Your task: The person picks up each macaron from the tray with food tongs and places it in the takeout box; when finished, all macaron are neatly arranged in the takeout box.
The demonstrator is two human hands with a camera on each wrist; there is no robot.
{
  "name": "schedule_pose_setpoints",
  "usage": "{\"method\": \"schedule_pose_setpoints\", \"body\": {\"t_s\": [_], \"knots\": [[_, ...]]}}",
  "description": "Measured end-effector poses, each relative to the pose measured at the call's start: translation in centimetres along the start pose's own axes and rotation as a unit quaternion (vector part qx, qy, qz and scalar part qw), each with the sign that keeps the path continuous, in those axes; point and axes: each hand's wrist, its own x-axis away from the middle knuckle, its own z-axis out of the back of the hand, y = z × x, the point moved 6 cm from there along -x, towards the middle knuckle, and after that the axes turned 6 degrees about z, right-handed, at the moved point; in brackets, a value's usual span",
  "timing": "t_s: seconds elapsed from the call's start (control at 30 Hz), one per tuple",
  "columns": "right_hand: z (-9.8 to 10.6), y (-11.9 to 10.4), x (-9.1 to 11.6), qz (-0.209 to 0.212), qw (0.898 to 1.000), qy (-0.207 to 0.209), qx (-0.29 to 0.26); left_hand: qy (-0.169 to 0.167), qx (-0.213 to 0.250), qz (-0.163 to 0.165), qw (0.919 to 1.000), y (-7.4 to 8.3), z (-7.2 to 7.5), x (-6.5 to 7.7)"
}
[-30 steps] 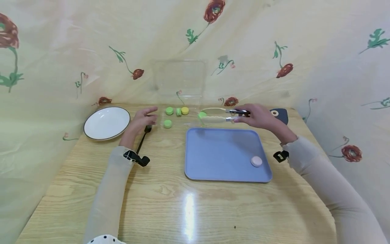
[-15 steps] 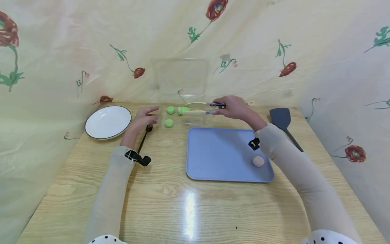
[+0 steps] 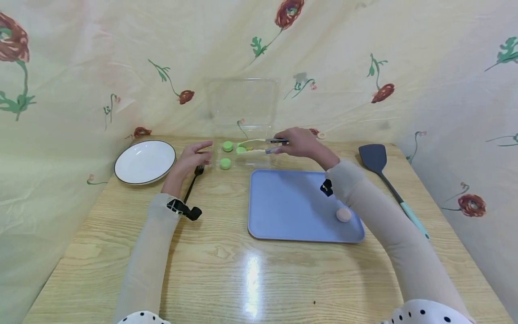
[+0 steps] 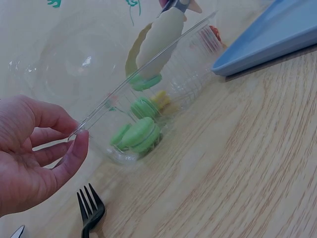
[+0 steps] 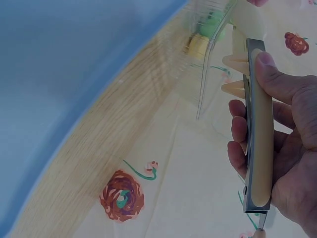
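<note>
My left hand [image 4: 37,153] pinches the rim of an open, clear plastic box [image 4: 198,74] between thumb and fingers. Tongs with pale tips [image 4: 161,44] reach down into the box, gripped by my right hand [image 3: 297,141] around their handle [image 5: 261,139]. A green macaron [image 4: 144,82] sits at the tips. Below it lie more green macarons [image 4: 141,135] and a yellow macaron [image 5: 197,47], partly hidden by the tongs from the head view. The clear lid [image 3: 243,101] stands raised at the back.
A blue tray [image 3: 283,207] bearing one pale pink macaron [image 3: 343,214] lies in front of the box. A white plate [image 3: 145,162] and black fork [image 3: 193,182] are at left. To the right lies a turner [image 3: 374,159]; a patterned cloth [image 3: 332,67] hangs behind.
My right hand has moved left with the tongs, carrying the green macaron from the box's right side over to the other macarons. My left hand has stayed at the box.
</note>
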Motion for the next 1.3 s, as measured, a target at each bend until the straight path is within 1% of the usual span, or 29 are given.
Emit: {"method": "schedule_pose_setpoints", "body": {"t_s": [0.13, 0.3, 0.43, 0.53, 0.63, 0.77, 0.9, 1.1, 1.2, 1.3], "knots": [[-0.2, 0.2, 0.1, 0.001, 1.0, -0.008, -0.003, -0.003, -0.002, 0.0, 1.0, 0.0, -0.2, -0.1], [-0.4, 1.0, 0.6, -0.002, 1.0, -0.013, -0.009, -0.01, 0.005, 0.013, 0.9999, 0.2, -0.6, 0.1], [0.5, 1.5, 1.7, -0.015, 0.999, -0.007, -0.032, -0.018, 0.015, 0.025, 0.9994, 1.0, -1.1, 0.8], [1.3, 2.0, 3.0, -0.019, 0.999, -0.004, -0.05, -0.02, 0.012, 0.029, 0.9993, 1.6, -1.3, 1.3], [2.1, 2.5, 4.4, -0.014, 0.998, -0.012, -0.053, -0.02, 0.008, 0.031, 0.9993, 1.9, -1.4, 1.7], [3.0, 2.7, 6.5, -0.001, 0.999, -0.033, -0.021, -0.02, 0.007, 0.03, 0.9993, 2.1, -1.4, 1.9], [3.7, 3.6, 8.8, -0.004, 0.999, -0.041, -0.006, -0.018, 0.001, 0.029, 0.9994, 2.1, -1.3, 2.0], [5.3, 5.4, 12.9, -0.031, 0.999, -0.019, 0.017, -0.012, -0.013, 0.03, 0.9994, 1.9, -1.1, 1.9], [5.9, 6.3, 14.9, -0.053, 0.998, -0.016, 0.024, -0.012, -0.015, 0.03, 0.9994, 1.8, -1.0, 1.8], [6.1, 7.4, 16.7, -0.074, 0.997, -0.018, 0.024, -0.013, -0.009, 0.032, 0.9994, 1.5, -0.8, 1.6]]}}
